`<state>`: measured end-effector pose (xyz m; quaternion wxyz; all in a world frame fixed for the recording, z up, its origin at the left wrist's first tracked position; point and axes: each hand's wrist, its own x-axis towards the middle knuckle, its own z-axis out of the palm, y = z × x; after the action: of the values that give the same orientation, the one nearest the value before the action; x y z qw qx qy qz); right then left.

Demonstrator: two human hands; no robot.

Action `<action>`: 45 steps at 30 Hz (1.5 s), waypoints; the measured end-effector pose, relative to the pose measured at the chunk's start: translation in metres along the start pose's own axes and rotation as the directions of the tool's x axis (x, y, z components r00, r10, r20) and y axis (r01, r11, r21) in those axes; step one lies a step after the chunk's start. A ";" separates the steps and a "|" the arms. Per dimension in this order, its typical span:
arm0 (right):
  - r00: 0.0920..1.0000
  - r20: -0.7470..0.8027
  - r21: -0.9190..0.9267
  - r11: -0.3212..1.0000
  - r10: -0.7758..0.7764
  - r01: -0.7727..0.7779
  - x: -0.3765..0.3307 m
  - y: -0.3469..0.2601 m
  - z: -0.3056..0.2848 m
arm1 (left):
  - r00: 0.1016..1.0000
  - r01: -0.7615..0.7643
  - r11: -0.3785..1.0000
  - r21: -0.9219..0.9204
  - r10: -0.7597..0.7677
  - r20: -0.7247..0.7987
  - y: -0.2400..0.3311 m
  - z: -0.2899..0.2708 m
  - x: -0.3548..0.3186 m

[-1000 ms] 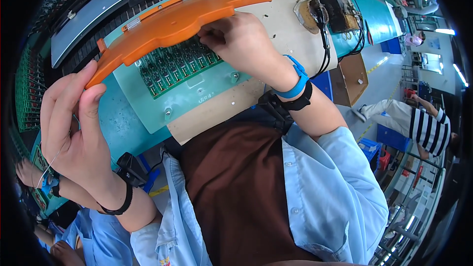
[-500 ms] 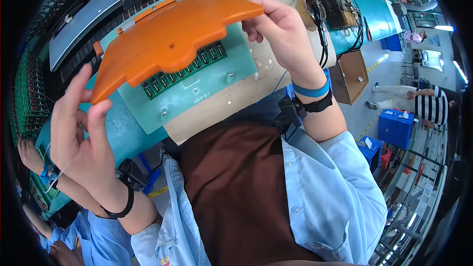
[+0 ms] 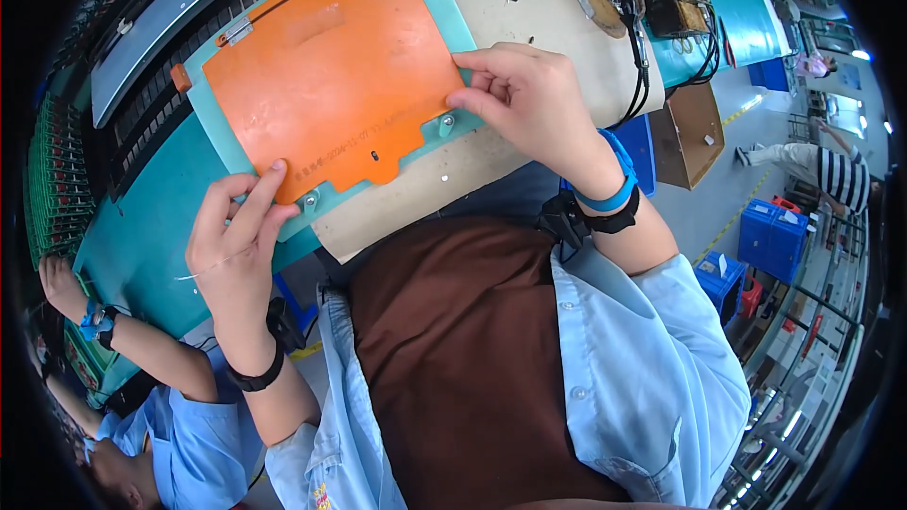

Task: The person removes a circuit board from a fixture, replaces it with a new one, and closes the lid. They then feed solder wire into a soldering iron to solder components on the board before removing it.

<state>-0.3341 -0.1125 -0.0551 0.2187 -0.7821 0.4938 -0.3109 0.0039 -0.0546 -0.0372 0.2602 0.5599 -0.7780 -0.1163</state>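
An orange hinged lid (image 3: pixel 331 66) lies flat over a pale green base plate (image 3: pixel 213 113), its metal hinges (image 3: pixel 236 31) along the far edge. Whatever lies under the lid is hidden. At the near left corner, my left hand (image 3: pixel 231 236) is closed, with a fingertip on the lid's corner and the thumb by the plate's edge. Thumb and forefinger of my right hand (image 3: pixel 534 99) close on the lid's right edge, close to its near right corner. Metal studs (image 3: pixel 447 123) stand on the plate in front of the lid.
Brown paper (image 3: pixel 557 57) lies under the fixture on the green bench mat (image 3: pixel 142 236). Behind runs a dark conveyor (image 3: pixel 156 142). Cabled tools (image 3: pixel 628 19) stand at right. Racked green boards (image 3: pixel 61 170) and a co-worker's hand (image 3: pixel 64 285) are at left. A cardboard box (image 3: pixel 694 137) is beyond the bench.
The orange lid has swung down from a raised, tilted position and now covers the green circuit board that showed below it. Both hands have come down with it, the right one to the lid's side edge.
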 end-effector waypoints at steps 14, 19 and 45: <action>0.995 0.075 -0.100 0.992 -0.066 0.073 -0.005 -0.030 -0.008 | 0.999 0.047 0.998 0.046 -0.048 0.026 0.006 0.003 0.001; 0.954 0.142 -0.342 0.892 -0.263 0.297 -0.004 -0.034 0.014 | 0.999 0.018 0.999 -0.046 -0.020 -0.025 -0.004 0.005 -0.006; 0.830 0.312 -0.340 0.761 -0.463 0.552 0.023 -0.111 0.101 | 0.993 0.073 0.993 0.095 -0.063 -0.102 -0.002 0.000 -0.050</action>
<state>-0.1859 -0.0836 -0.0487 0.0044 -0.9429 0.2908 -0.1621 0.0175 -0.0085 -0.0525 0.2662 0.6032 -0.7495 -0.0590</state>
